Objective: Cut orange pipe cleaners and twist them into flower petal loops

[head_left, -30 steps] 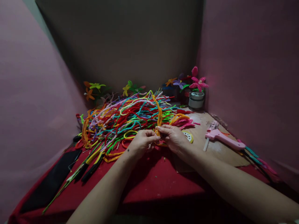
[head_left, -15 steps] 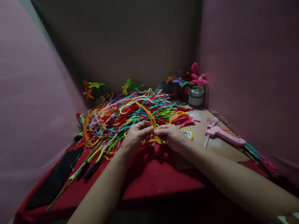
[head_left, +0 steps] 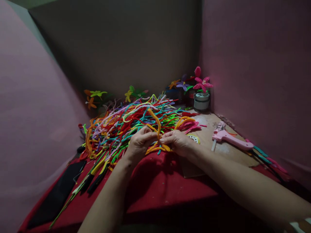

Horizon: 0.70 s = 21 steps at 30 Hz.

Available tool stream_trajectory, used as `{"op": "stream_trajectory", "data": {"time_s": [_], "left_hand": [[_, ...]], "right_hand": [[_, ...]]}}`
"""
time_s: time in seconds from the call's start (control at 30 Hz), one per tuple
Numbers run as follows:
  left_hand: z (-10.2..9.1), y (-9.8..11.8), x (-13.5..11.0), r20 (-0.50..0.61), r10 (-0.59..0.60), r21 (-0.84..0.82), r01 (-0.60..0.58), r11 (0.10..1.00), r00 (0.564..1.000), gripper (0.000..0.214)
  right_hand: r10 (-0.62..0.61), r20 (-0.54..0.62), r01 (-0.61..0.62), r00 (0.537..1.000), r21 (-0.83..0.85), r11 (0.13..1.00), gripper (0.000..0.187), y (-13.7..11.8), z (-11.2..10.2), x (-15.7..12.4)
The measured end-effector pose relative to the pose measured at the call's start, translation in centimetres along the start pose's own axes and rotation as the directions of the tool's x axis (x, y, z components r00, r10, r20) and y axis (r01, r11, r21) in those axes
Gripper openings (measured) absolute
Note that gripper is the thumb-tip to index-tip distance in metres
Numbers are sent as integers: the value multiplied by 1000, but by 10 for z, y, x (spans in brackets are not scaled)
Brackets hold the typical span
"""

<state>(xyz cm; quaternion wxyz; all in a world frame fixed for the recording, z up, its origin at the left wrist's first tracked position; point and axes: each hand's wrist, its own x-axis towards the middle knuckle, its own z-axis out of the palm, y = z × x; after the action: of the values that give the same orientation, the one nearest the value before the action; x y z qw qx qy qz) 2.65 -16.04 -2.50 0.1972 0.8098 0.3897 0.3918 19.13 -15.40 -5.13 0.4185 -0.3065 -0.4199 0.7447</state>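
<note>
Pinches a fuzzy, bright orange chenille stem (head_left: 158,124) with left hand (head_left: 141,141) and right hand (head_left: 179,143), fingertips close together, before a tangled pile of multicoloured chenille stems (head_left: 131,119). Curves upward from the grip. Sits above a red tablecloth (head_left: 175,191), between pink walls (head_left: 255,58), facing a dim grey backdrop (head_left: 121,42). Leans less far left than half a second ago.

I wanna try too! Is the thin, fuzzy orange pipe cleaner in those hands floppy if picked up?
The thin, fuzzy orange pipe cleaner probably bends easily but holds its shape, since it curves up above the fingers without drooping. Being so thin, it's likely light. Its fuzz suggests it wouldn't be slippery.
</note>
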Motion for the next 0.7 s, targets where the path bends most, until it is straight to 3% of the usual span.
{"op": "stream_trajectory", "data": {"time_s": [0.1,0.23,0.4,0.53,0.6,0.67,0.7], "left_hand": [[-5,3,-3,59,143,254,-153,955,988,17],[-13,11,-4,182,264,397,-317,861,947,19],[-17,17,-6,346,209,468,-361,807,915,18],[-16,24,-8,369,95,409,-253,877,925,18],[-14,27,-7,342,-24,354,-105,929,940,15],[-9,25,-5,285,-203,255,130,958,937,14],[-6,23,-4,262,-305,172,267,948,915,13]], "right_hand": [[25,41,-24,999,-23,999,15,-2,0,-2],[38,83,-32,996,-73,997,12,1,-2,0],[15,155,25,988,-249,968,12,3,-9,2],[12,165,61,986,-435,898,13,-2,-5,-3],[-34,131,101,991,-551,828,11,-2,-1,-5],[-198,109,217,974,-705,675,11,1,4,-7],[-316,124,289,941,-782,552,12,3,6,-8]]}}
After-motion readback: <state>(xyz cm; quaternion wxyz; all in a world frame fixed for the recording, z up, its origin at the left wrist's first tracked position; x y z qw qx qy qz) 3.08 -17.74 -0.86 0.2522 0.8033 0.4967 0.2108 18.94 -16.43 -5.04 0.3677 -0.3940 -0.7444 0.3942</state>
